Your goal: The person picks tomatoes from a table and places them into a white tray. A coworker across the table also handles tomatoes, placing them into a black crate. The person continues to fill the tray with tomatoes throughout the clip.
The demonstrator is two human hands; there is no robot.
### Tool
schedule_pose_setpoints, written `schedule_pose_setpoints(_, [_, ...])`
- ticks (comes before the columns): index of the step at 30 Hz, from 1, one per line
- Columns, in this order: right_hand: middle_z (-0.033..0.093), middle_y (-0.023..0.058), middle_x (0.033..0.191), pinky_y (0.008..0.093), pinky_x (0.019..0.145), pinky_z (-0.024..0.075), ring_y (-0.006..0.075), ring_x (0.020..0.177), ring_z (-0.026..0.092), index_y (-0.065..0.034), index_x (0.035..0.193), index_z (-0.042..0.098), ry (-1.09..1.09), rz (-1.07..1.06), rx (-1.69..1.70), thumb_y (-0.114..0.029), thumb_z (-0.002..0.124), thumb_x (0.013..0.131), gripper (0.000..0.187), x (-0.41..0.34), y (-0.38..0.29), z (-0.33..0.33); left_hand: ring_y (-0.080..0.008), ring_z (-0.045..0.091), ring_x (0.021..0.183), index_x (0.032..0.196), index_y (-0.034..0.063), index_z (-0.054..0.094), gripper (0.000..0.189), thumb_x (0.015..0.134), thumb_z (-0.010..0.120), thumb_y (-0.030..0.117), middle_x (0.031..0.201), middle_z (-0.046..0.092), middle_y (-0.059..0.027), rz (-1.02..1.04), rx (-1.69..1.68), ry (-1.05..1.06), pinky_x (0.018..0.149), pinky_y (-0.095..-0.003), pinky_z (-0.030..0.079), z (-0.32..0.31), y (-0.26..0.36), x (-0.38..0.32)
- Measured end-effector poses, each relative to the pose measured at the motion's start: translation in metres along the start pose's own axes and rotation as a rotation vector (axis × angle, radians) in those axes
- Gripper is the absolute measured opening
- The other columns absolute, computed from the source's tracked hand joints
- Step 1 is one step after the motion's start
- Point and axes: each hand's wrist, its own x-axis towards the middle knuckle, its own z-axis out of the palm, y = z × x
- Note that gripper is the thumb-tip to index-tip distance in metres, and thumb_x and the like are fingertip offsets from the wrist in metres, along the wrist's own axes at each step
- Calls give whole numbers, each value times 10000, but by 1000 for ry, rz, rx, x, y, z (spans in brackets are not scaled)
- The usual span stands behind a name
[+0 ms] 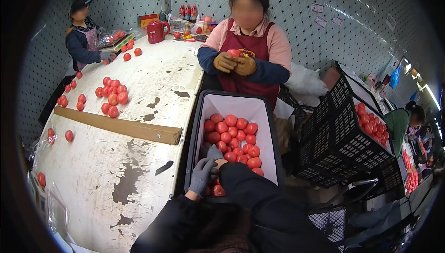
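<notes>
Both my hands wear grey gloves and are at the left side of a black plastic crate (276, 155) lined with white paper (266, 150). Many red tomatoes (233, 132) lie inside it. My right hand (215, 153) reaches down among the tomatoes by the crate's left wall, its fingers largely hidden. Just below it in the picture, my left hand (201, 177) is over the crate's left rim, close to my right wrist. What its fingers hold, if anything, is not visible.
A worn white table (156, 82) with loose tomatoes (113, 91) and a wooden bar (118, 125) stands left. Across the crate, a person in brown gloves (245, 65) holds a tomato. Another person (83, 41) is beside a scale (120, 44). Stacked black crates (333, 148) stand right.
</notes>
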Motion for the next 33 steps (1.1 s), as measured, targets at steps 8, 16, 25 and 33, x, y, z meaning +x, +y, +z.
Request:
schedule_pose_setpoints(8, [618, 109, 972, 305, 738, 504, 191, 862, 612, -37, 1080, 594, 117, -3, 1281, -423, 500, 895, 439, -89, -5, -128, -435, 451, 1145, 1359, 132, 397, 675, 849, 552, 545, 1315, 409, -215, -291, -491, 190, 931, -553, 414, 2, 8, 10])
schedule_pose_setpoints(16, [636, 117, 1071, 334, 811, 494, 272, 928, 622, -61, 1102, 594, 2, -184, 531, -327, 624, 805, 399, -77, 16, -67, -325, 536, 1081, 1248, 64, 479, 514, 916, 482, 457, 1190, 545, -179, -156, -824, -300, 840, -473, 498, -12, 19, 7])
schedule_pose_setpoints(25, [588, 154, 1173, 384, 905, 450, 343, 1044, 570, -126, 1164, 558, 82, -125, -38, -433, 716, 668, 605, -49, 31, 25, -346, 494, 1135, 1226, 61, 493, 494, 885, 558, 413, 1226, 512, -183, -95, -853, -260, 875, -475, 480, 2, 34, 4])
schedule_pose_setpoints(33, [567, 134, 1084, 377, 758, 498, 319, 948, 572, -123, 1232, 471, 106, 202, 1800, -337, 644, 776, 532, -95, 25, -120, -317, 639, 760, 1161, 45, 473, 518, 861, 594, 450, 1023, 601, -175, -216, -728, -116, 550, -308, 569, -7, 27, 17])
